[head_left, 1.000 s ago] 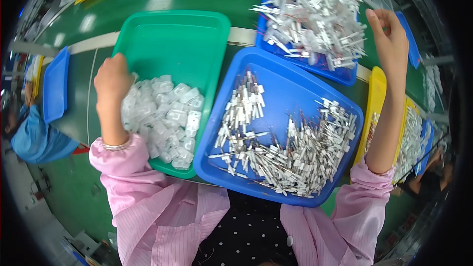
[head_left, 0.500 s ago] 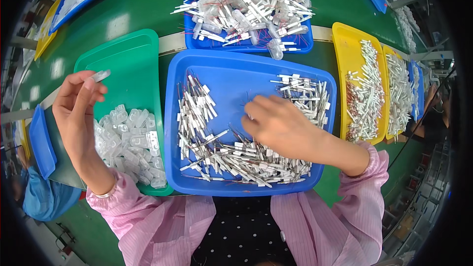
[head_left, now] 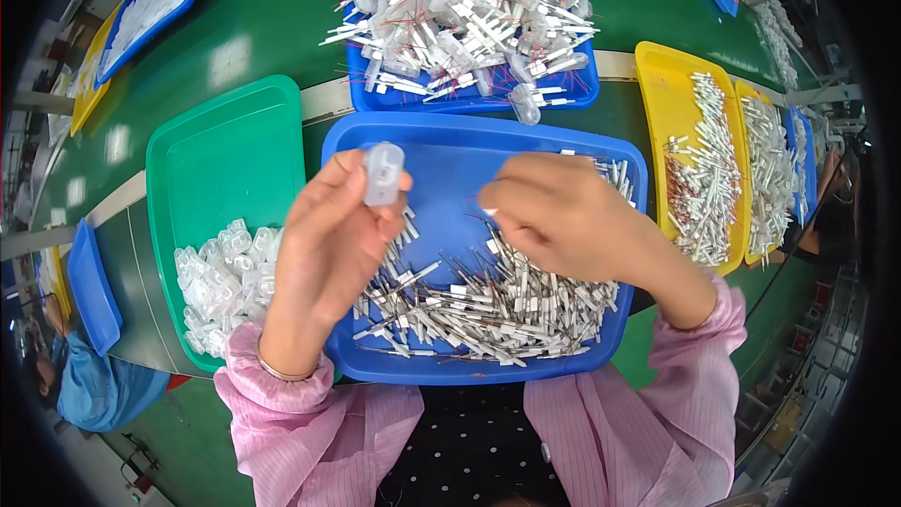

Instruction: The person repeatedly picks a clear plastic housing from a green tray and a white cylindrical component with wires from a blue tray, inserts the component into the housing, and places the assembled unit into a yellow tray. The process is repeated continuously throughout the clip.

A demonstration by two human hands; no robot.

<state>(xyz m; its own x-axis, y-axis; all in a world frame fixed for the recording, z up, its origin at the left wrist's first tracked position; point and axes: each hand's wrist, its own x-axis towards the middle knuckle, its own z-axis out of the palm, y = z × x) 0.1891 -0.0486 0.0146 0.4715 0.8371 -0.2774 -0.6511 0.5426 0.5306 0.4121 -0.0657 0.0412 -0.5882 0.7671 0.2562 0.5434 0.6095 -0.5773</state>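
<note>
My left hand (head_left: 328, 239) pinches a clear plastic housing (head_left: 384, 174), rounded and oblong with a small hole, above the left part of the near blue tray (head_left: 450, 155). Over the same tray's right side, my right hand (head_left: 577, 216) is closed with thumb and fingers together. A small white tip shows at its fingertips, but the rest of what it grips is hidden. Below lie many slim white wired parts (head_left: 497, 310), heaped along the tray's front and right. The green tray (head_left: 225, 145) on the left holds a heap of similar clear housings (head_left: 221, 286).
Behind stands another blue tray (head_left: 357, 84), piled with housings joined to wired parts (head_left: 469, 19). Yellow trays (head_left: 662, 131) of white parts stand at right. An empty-looking blue tray (head_left: 94, 286) leans at far left, near a person in a blue sleeve (head_left: 108, 390).
My left hand has come right, from above the green tray to over the blue tray, carrying the clear housing. My right hand has shifted slightly right and stays closed.
</note>
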